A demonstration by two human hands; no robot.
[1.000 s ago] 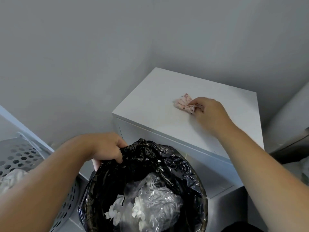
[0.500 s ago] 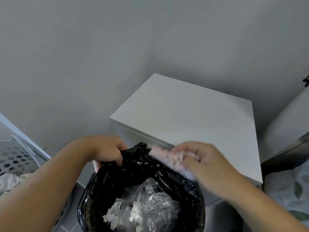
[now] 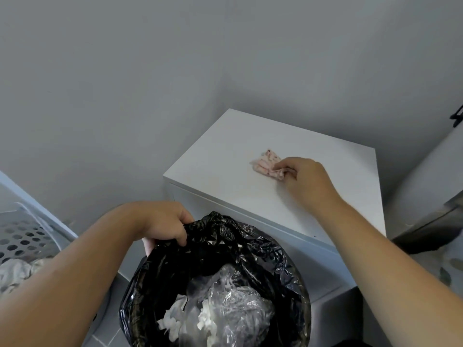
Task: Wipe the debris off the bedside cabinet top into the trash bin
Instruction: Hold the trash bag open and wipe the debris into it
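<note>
A crumpled pink cloth (image 3: 268, 165) is pressed on the white bedside cabinet top (image 3: 250, 196), pinched in the right hand (image 3: 304, 181). The trash bin (image 3: 218, 286), lined with a black bag and containing crumpled plastic, is gripped at its rim by the closed left hand (image 3: 162, 222), just in front of the cabinet. A perforated basket (image 3: 22, 236) is seen at left.

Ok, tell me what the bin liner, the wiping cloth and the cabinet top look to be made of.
Bin liner: thin black plastic film, glossy, with sharp crinkles. Wiping cloth: soft fabric or paper, pink-patterned and bunched; which one is unclear. Cabinet top: smooth matte white board, probably laminate or painted wood.
</note>
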